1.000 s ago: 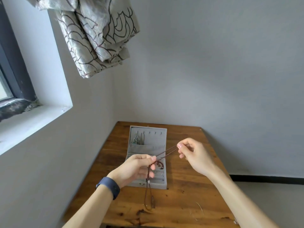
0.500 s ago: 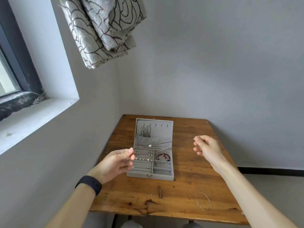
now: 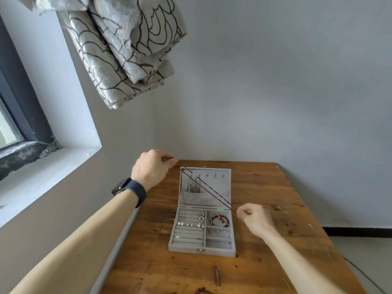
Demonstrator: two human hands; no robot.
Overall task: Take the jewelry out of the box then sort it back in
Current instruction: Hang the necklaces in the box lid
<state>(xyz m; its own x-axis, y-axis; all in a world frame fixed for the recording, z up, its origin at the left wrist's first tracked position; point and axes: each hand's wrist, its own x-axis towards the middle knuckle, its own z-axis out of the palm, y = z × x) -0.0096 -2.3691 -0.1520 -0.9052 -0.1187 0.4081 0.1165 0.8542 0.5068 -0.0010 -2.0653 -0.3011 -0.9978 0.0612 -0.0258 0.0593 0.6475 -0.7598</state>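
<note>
Dark smartwatch [image 3: 129, 188] on the left wrist. Left hand [image 3: 151, 168] is raised off the far-left corner of the jewelry box [image 3: 201, 250], fingers curled, pinching 1 end of a brown cord necklace [image 3: 212, 192].

Necklace is out of the box and in the air. It runs taut as 2 strands, long axis diagonal from far-left to near-right, crossing over the open lid [image 3: 220, 185].

Lid carries a row of small hooks. A silvery chain piece [image 3: 188, 186] hangs at its left, above a fabric pocket.

Box is grey and sits mid-tabletop [image 3: 148, 264].
- Base, left section: ring rolls with several small earrings and studs [image 3: 191, 222].
- Base, right section, 3 compartments:
  - far: red bracelet [image 3: 219, 219]
  - middle: thin silver bangle [image 3: 220, 232]
  - nearest: nothing I can make out

Right hand [image 3: 253, 218] is just right of the hinge line, fingers closed on the cord's other end.

Judgement: the hooks lie nearer the left hand, so hanging the cord would start from that end.
</note>
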